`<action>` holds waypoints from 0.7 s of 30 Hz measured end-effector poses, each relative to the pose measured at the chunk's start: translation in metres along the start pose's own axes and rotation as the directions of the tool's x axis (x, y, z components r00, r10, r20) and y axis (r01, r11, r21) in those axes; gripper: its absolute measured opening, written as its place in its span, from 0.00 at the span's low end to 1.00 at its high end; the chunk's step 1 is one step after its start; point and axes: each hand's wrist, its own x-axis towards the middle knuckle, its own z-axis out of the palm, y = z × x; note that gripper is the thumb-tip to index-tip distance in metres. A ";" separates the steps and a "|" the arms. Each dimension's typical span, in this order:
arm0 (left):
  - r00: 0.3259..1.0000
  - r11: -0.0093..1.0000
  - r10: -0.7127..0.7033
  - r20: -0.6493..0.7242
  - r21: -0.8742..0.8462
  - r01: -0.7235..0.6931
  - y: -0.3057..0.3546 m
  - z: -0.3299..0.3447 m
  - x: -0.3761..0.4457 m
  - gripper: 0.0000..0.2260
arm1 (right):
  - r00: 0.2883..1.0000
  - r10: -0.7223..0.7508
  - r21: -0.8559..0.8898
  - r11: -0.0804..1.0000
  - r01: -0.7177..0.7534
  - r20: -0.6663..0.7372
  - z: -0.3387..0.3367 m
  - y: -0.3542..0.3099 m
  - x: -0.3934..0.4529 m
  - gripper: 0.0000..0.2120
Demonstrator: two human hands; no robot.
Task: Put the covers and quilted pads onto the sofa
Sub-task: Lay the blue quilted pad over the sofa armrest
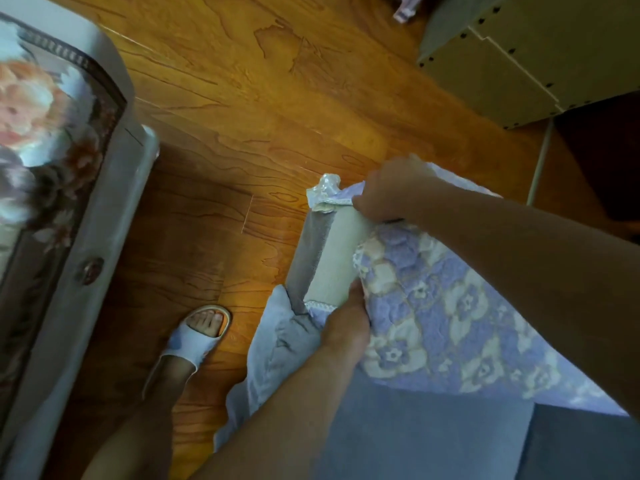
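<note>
A lilac quilted pad (450, 306) with cream flower patches lies over the grey sofa seat (433, 431) at the lower right. Its lace-trimmed edge wraps the pale sofa arm (337, 254). My left hand (346, 327) grips the pad's near edge at the arm's lower end. My right hand (391, 192) pinches the pad's far edge at the arm's upper end. A plastic-wrapped corner (323, 188) sticks out beside my right hand. A grey cover (273, 344) hangs down the sofa's side to the floor.
A white appliance with a floral front panel (62, 188) stands at the left. My slippered foot (197, 334) is on the wooden floor (242, 116) between it and the sofa. A beige studded box (530, 53) sits at the top right, with a thin white pole (540, 164) below it.
</note>
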 end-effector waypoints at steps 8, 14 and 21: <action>0.629 0.578 0.769 0.109 0.300 -0.759 0.024 -0.010 -0.046 0.25 | 0.734 0.310 0.561 0.820 0.116 -0.605 -0.014 0.016 -0.051 0.16; 0.795 0.722 0.602 0.068 0.377 -0.580 0.024 0.035 -0.004 0.22 | 0.658 0.573 0.740 0.672 -0.035 -0.489 0.060 0.049 -0.155 0.10; 0.714 0.573 0.698 0.049 0.560 -0.598 0.017 -0.010 0.005 0.31 | 0.310 0.920 0.943 0.296 -0.155 -0.238 0.158 0.023 -0.271 0.14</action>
